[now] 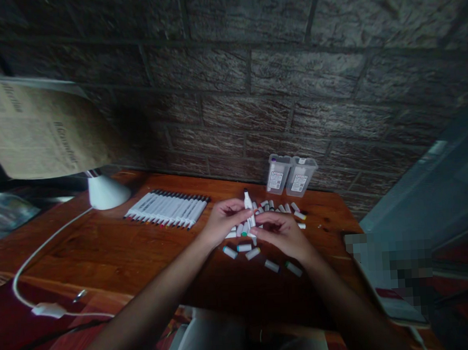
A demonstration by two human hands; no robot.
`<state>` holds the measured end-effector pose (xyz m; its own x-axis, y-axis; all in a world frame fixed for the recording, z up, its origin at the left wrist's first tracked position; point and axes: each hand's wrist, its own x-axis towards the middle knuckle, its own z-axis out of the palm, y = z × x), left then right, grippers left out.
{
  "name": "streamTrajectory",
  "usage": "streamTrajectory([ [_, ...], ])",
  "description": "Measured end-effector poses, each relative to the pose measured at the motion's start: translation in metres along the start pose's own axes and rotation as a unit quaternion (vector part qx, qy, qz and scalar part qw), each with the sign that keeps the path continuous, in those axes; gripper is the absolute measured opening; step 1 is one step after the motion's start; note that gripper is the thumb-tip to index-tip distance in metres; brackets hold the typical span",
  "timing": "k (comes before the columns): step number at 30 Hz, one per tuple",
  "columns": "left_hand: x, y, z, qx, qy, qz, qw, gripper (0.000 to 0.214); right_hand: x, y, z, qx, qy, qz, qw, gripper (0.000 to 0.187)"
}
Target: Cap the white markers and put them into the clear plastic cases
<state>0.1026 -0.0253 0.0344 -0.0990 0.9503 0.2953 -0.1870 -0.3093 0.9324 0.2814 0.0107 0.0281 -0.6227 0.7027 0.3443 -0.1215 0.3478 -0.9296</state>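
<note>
A white marker (pixel 248 201) stands almost upright between my two hands, its dark tip pointing up. My left hand (pixel 225 220) pinches its body with thumb and fingers. From the other side, my right hand (pixel 283 231) closes its thumb and fingers on the lower part, so the bottom end is partly hidden. Loose white marker caps with coloured ends lie around and under the hands, such as one cap (pixel 253 253) in front and another cap (pixel 272 266) nearer to me. More caps (pixel 287 208) are scattered behind my right hand.
To the left, several white markers (pixel 167 208) lie side by side in a row. Two clear plastic boxes (pixel 298 177) stand against the brick wall (pixel 230 112). A lamp (pixel 108 192) with a newsprint shade and white cord occupies the table's left; a tablet-like device (pixel 400 302) is at right.
</note>
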Motion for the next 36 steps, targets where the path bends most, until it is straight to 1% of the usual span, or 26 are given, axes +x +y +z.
streamTrajectory([
  [2, -0.001, 0.0, 0.0, -0.028, -0.007, -0.022, 0.999, 0.033, -0.001, -0.003, 0.0, 0.005, -0.011, -0.005, 1.0, 0.017],
  [5, -0.004, 0.002, -0.001, -0.077, -0.033, -0.054, 0.995, 0.04, -0.003, -0.008, 0.0, 0.025, -0.027, -0.004, 0.999, 0.018],
  [9, -0.007, 0.004, -0.005, -0.126, -0.099, -0.092, 0.983, 0.047, -0.007, -0.012, 0.005, 0.087, -0.081, 0.03, 0.992, 0.021],
  [12, -0.008, 0.004, -0.008, -0.134, -0.134, -0.094, 0.977, 0.045, -0.009, -0.015, 0.009, 0.111, -0.102, 0.04, 0.988, 0.021],
  [20, -0.008, 0.005, -0.008, -0.133, -0.131, -0.075, 0.98, 0.043, -0.009, -0.016, 0.011, 0.098, -0.096, 0.041, 0.99, 0.022],
  [25, -0.007, 0.006, -0.007, -0.123, -0.121, -0.088, 0.981, 0.045, -0.009, -0.016, 0.011, 0.093, -0.09, 0.034, 0.991, 0.021],
  [30, -0.008, 0.006, -0.007, -0.123, -0.132, -0.067, 0.981, 0.042, -0.008, -0.017, 0.011, 0.084, -0.089, 0.03, 0.992, 0.021],
  [36, -0.008, 0.003, -0.01, -0.119, -0.119, -0.09, 0.982, 0.043, -0.008, -0.016, 0.011, 0.08, -0.088, 0.038, 0.992, 0.021],
])
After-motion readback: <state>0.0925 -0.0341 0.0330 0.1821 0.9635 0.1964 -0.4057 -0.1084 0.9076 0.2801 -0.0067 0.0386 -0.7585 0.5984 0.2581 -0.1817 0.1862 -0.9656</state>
